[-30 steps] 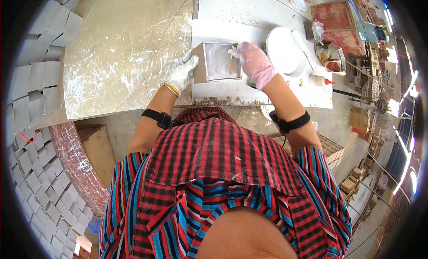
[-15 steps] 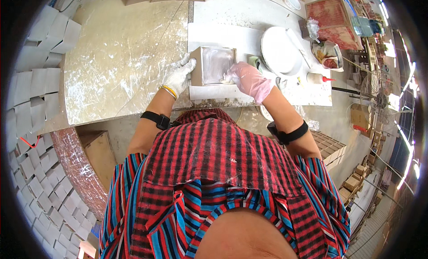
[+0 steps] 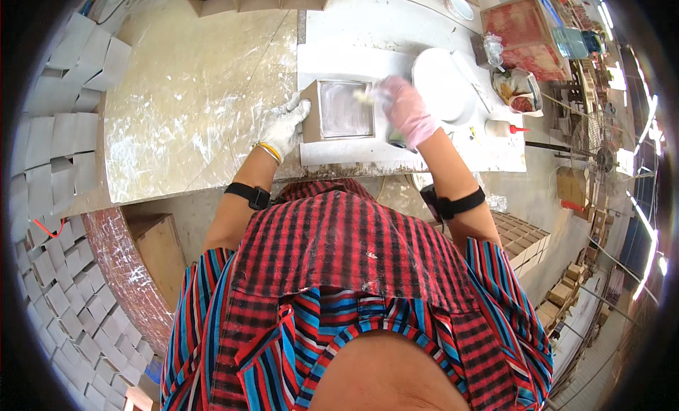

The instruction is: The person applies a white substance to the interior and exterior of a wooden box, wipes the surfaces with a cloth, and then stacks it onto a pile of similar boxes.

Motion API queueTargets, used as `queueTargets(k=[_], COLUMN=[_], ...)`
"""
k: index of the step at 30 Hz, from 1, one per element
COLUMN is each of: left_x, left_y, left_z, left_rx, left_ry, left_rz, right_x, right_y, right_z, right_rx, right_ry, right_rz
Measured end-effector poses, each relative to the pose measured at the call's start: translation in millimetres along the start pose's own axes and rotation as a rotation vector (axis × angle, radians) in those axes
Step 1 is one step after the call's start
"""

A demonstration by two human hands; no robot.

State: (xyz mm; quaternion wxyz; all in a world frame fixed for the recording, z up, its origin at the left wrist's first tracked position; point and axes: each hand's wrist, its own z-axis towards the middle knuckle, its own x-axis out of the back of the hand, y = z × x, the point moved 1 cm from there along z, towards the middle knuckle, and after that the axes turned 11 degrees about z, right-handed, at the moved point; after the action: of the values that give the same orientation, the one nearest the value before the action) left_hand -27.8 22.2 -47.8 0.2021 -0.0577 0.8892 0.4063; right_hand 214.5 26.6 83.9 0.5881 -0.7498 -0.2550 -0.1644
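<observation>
A shallow grey-brown cardboard box [image 3: 312,121] stands open side up, its floor smeared with a whitish coat. My left hand [image 3: 284,125], in a white work glove, grips its left wall. Over the right rim is my right hand [image 3: 409,108], in a thin pink glove, its fingers closed round a small pale brush-like tool [image 3: 363,96]. That tool's tip hangs by the upper right of the box; motion blur hides its exact kind. A large round white tub [image 3: 442,82] stands just beyond my right hand. A green-grey item [image 3: 395,137] shows partly under that wrist.
A long white stick [image 3: 472,77] lies beside the tub. Farther right sits a white bottle with a red nozzle [image 3: 499,127]. Divided cardboard trays [image 3: 258,1] rest at the far edge. Many grey boxes [image 3: 71,269] are stacked left; a red-stained crate [image 3: 520,33] stands back right.
My right hand has moved from the box's near right corner up and right, carrying the pale tool to the upper right rim. My left hand stays at the box's left wall.
</observation>
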Motion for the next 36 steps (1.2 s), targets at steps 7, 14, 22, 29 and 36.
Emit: queueTargets(k=[7,14,22,29,36], left_x=[-2,-4,-4,-4,-8], left_y=[1,4,3,4,10], left_z=[-6,-8,-7,-5,-14], left_rx=[-0.004,-0.010,0.015,-0.004,0.015], left_ry=[-0.021,-0.009,0.008,0.028,0.007], left_rz=[0.005,-0.016,-0.039,0.030,0.009], right_x=[-21,6,-9,-13,-39], right_y=[-14,-28,29,6,-36], right_z=[34,49,-2,-75,-66], right_rx=[0.454,0.054,-0.054,-0.149,0.361], right_ry=[0.028,-0.027,0.110,0.037,-0.155], right_rz=[-0.476,-0.458,-0.186,0.019,-0.160])
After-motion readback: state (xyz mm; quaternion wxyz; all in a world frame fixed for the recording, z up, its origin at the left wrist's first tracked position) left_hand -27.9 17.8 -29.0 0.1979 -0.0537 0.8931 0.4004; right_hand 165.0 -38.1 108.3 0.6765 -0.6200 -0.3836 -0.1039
